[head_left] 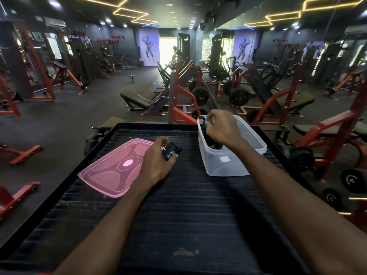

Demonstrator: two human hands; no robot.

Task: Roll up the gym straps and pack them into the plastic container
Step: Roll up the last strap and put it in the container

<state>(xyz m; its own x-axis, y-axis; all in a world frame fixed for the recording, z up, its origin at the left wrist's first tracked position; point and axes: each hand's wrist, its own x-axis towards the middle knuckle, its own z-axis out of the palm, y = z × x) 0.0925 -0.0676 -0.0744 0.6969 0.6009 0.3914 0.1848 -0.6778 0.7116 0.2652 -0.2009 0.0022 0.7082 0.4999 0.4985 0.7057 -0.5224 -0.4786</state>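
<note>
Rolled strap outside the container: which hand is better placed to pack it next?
Probably the left. The left hand already grips the rolled strap on the black platform, just beside the clear container. The right hand is occupied over the container, fingers curled on another dark strap.

Lid (pixel 111 171) sat left on counter (pixel 188 215), container (pixel 228 161) right; left hand (pixel 156 163) with rolled strap (pixel 170 151) between them, right hand (pixel 222 128) in container.
</note>
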